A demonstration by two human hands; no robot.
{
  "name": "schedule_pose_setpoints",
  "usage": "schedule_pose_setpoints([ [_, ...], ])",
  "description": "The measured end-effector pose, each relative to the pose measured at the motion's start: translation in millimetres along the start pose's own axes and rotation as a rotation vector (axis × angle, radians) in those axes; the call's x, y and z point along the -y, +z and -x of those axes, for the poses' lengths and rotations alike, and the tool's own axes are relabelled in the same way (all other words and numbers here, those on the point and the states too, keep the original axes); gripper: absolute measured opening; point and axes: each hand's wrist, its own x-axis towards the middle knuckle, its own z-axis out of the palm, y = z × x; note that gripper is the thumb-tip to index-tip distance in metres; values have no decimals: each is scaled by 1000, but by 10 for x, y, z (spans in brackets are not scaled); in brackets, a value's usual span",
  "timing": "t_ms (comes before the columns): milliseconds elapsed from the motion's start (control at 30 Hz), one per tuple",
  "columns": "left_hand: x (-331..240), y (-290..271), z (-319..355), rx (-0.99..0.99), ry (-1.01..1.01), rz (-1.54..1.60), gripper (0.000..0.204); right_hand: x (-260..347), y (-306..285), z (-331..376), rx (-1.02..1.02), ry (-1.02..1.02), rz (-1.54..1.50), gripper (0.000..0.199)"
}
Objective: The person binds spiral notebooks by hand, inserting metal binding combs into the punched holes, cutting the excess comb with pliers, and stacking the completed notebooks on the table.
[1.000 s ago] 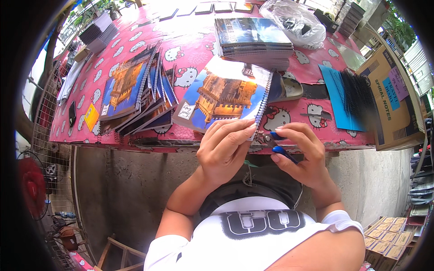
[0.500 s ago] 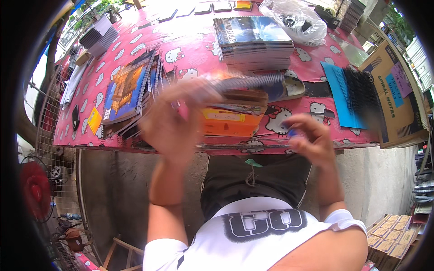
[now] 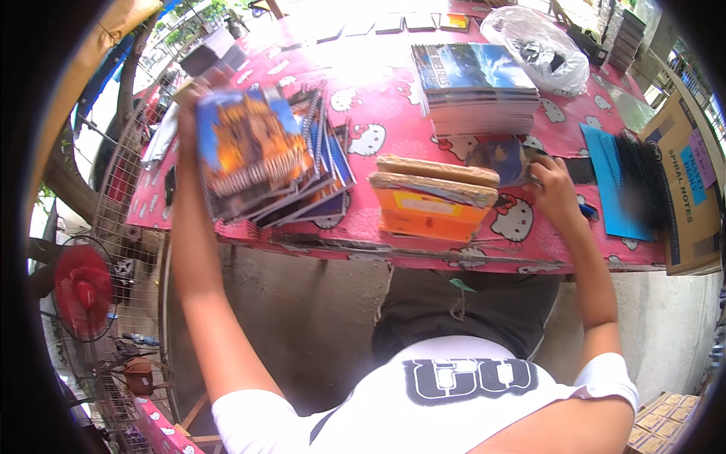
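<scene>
At table's left end: left hand (image 3: 190,106) grips spiral notebook (image 3: 249,155), cover up, long axis running away from person, over fanned notebook pile (image 3: 318,174). Right hand (image 3: 554,189), fingers curled, grip unclear, rests on pink tablecloth (image 3: 363,83) beside orange cardboard-topped stack (image 3: 431,204); blue covers (image 3: 609,185), black spiral coils (image 3: 643,181) farther right

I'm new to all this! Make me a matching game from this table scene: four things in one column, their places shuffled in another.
Things:
1. spiral notebook with orange cover picture
2. stack of notebooks with blue covers
3. clear plastic bag
4. red fan

Places:
A. far right part of the table
B. held up in the left hand
C. below the table's left end
D. middle of the table, beyond the right hand

Pairs: 1-B, 2-D, 3-A, 4-C
</scene>
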Motion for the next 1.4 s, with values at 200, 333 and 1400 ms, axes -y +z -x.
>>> schedule_pose_setpoints([
  [200,201,-336,305,49,-177,-224,25,-145,-633,6,-211,199,-97,16],
  [333,215,-157,169,-8,-284,-733,30,-587,-614,-347,-246,409,317,13],
  [1400,582,-241,1085,-61,-534,180,69,2436,859,-2044,1049,657,-1460,109],
])
